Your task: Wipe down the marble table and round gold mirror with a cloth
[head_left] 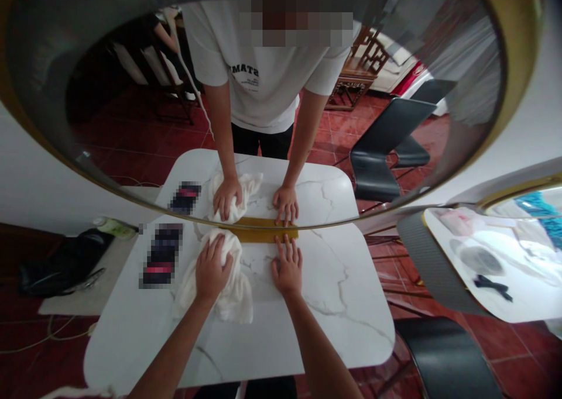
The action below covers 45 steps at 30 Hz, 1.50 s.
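My left hand point(211, 268) presses down on a bunched white cloth point(239, 302), its fingers curved over the top and the thumb on the right side. The cloth spreads over the left half of a white marbled table point(342, 329). To the right, my right hand point(288, 265) is open, its palm low over the table and its fingers spread forward. Those fingertips reach onto a flat gold strip point(257, 236) at the table's far edge. The strip's left end is hidden by the cloth.
A large gold-rimmed mirror point(439, 209) stands behind the table, reflecting the person and the room. A blurred-out dark object point(162, 255) lies at the table's left. A black chair point(452, 355) is at the right, near another white table point(492, 270). A black bag point(61, 264) sits at far left.
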{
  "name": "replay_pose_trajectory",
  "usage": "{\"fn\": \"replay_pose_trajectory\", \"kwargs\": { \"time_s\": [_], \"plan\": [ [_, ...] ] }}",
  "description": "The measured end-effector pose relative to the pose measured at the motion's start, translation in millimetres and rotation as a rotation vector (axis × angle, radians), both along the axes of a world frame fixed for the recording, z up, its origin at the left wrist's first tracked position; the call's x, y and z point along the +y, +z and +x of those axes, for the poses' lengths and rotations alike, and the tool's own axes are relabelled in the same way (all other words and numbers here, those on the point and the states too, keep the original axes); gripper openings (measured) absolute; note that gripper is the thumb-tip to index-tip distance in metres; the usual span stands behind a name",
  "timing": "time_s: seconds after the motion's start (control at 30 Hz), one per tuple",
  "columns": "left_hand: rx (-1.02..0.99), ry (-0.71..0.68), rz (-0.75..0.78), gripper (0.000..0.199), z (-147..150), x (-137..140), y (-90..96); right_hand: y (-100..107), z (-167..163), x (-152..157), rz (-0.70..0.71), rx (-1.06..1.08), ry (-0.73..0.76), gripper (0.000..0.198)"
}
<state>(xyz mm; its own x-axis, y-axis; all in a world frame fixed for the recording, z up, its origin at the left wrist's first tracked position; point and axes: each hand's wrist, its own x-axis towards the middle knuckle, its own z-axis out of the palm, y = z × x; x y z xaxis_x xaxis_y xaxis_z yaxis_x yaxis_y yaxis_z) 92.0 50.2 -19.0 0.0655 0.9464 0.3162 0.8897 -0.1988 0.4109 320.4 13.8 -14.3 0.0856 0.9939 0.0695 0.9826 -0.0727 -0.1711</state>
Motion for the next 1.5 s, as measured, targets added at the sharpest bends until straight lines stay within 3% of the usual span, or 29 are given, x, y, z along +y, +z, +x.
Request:
{"fn": "replay_pose_trajectory", "kwargs": {
  "time_s": [0.2, 0.57, 0.7, 1.0, 1.33, 1.5],
  "plan": [
    [0.022, -0.065, 0.000, 0.054, 18.5, -1.5, 0.8, -0.2, -1.0, 0.1, 0.002, 0.000, -0.009, 0.067],
    [0.016, -0.259, -0.077, 0.058, 95.2, -7.2, 3.6, -3.2, 1.5, -0.3, -0.010, 0.003, 0.011, 0.067],
    [0.007, -0.301, -0.086, 0.058, 103.2, -7.3, 5.2, -6.3, 3.6, -0.5, -0.010, 0.017, 0.018, 0.064],
    [-0.035, -0.215, -0.056, 0.056, 78.2, -8.2, 5.5, 0.8, -0.2, 0.6, -0.006, 0.004, -0.008, 0.070],
    [-0.034, -0.029, 0.002, 0.052, 7.7, -3.8, 0.7, -1.2, -0.1, 0.0, -0.004, 0.003, -0.008, 0.066],
    [-0.017, -0.002, 0.015, 0.053, 3.9, -4.9, 0.5, -1.0, 0.7, -0.1, -0.006, -0.014, -0.002, 0.068]
  ]
}}
